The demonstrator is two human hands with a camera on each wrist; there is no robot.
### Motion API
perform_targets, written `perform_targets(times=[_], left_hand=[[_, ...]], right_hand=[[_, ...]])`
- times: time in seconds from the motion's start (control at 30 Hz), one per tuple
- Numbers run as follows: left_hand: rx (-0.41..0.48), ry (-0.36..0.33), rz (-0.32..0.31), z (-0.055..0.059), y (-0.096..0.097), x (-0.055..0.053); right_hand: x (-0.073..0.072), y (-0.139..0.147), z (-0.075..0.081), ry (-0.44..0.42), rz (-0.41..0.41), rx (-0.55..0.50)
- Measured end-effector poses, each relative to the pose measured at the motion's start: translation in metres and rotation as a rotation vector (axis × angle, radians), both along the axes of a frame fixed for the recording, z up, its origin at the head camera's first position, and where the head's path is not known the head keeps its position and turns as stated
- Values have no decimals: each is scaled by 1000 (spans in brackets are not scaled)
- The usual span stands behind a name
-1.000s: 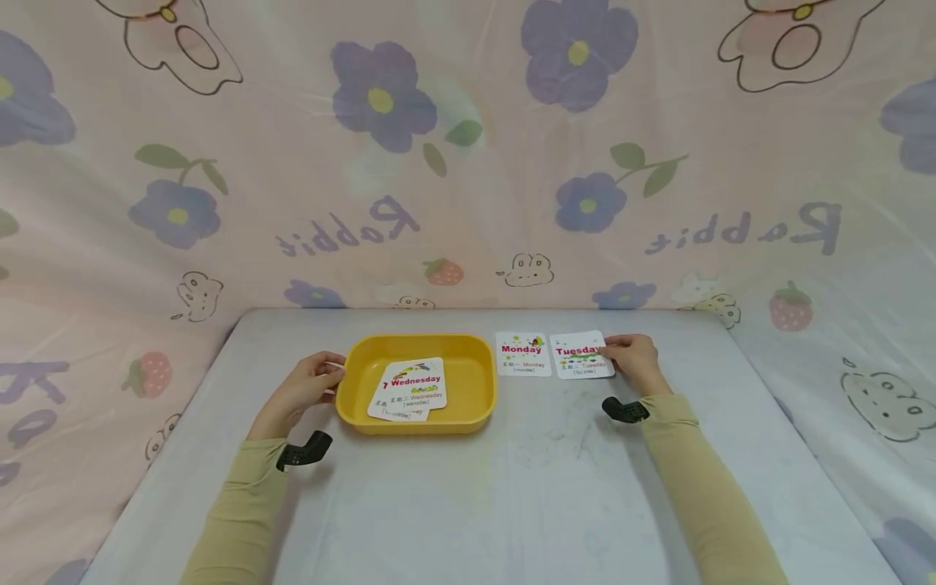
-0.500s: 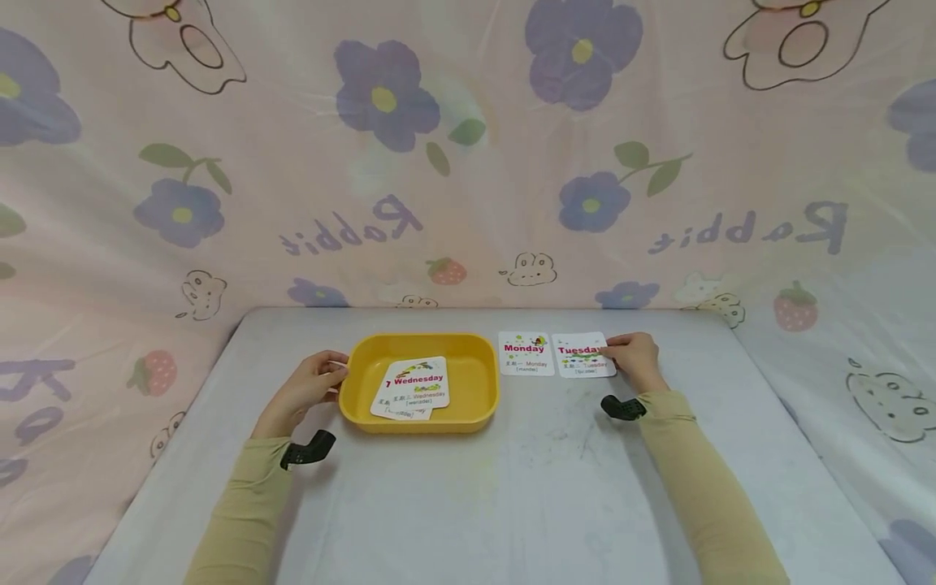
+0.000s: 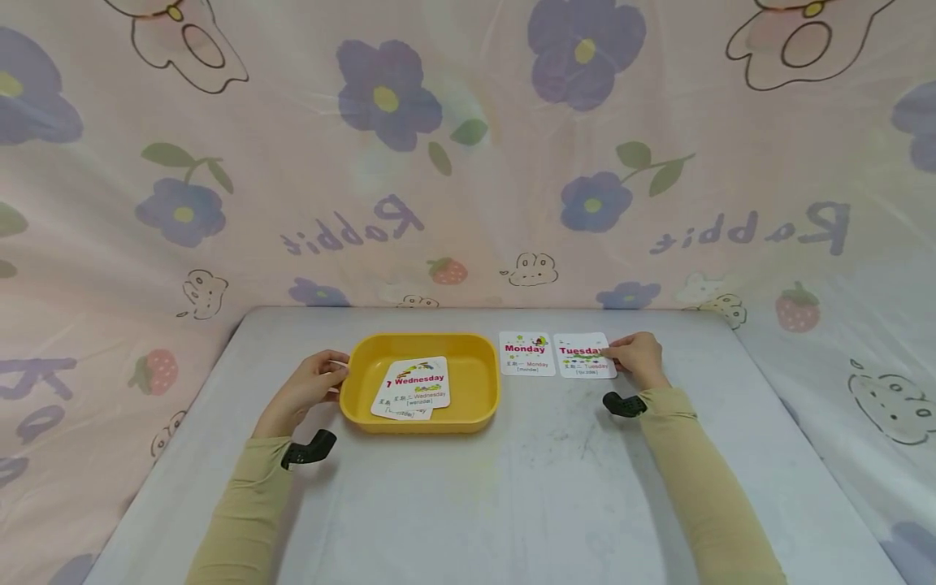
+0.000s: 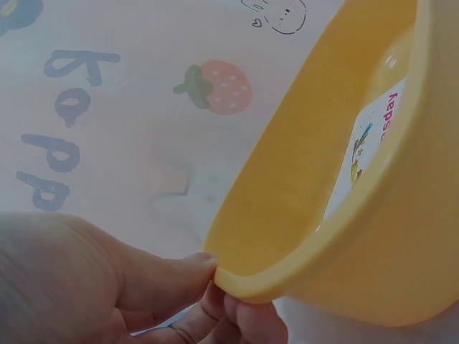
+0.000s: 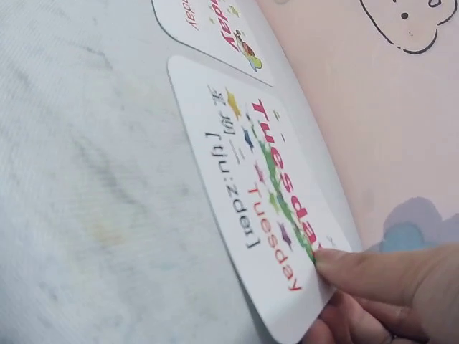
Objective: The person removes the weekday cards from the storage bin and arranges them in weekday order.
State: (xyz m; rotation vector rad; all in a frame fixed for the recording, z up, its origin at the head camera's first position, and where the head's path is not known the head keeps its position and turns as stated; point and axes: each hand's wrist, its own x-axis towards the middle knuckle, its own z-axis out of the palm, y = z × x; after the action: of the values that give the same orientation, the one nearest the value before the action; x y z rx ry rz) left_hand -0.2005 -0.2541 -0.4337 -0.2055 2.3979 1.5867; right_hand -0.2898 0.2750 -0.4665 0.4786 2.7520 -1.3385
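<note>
In the head view, the yellow tray (image 3: 470,372) stands on the tabletop (image 3: 453,504), with the left hand (image 3: 305,387) at its left end. Inside the tray, the Wednesday card (image 3: 422,383) lies over other cards (image 3: 383,401), which are partly hidden. At the right of the tray comes first the Monday card (image 3: 527,355), then the Tuesday card (image 3: 580,358) and the right hand (image 3: 640,359).

In the left wrist view, the left hand pinches the tray's rim.

In the right wrist view, the right hand pinches the Tuesday card, its thumb upon the printed face.
</note>
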Motion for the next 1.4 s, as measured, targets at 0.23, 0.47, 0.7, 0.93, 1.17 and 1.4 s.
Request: perform_targets(times=[0.23,0.47,0.7,0.93,1.17,1.4], left_hand=[[3,-1,-1,0,0,0],[-4,-7,4,-1,-1,0],[-8,-12,6,-2,-2,0],[9,-11,-1,-3,-2,-2],[19,-3,-2,-3,-1,-3],[19,10,-7,-2,-2,-2]], right_hand=[[-1,2,0,-15,5,0],[1,1,-1,-4,6,-2],[3,-1,-1,21,21,-14],[1,0,-4,24,-7,9],[3,5,-4,9,-12,-90],[7,-4,11,20,30,-239]])
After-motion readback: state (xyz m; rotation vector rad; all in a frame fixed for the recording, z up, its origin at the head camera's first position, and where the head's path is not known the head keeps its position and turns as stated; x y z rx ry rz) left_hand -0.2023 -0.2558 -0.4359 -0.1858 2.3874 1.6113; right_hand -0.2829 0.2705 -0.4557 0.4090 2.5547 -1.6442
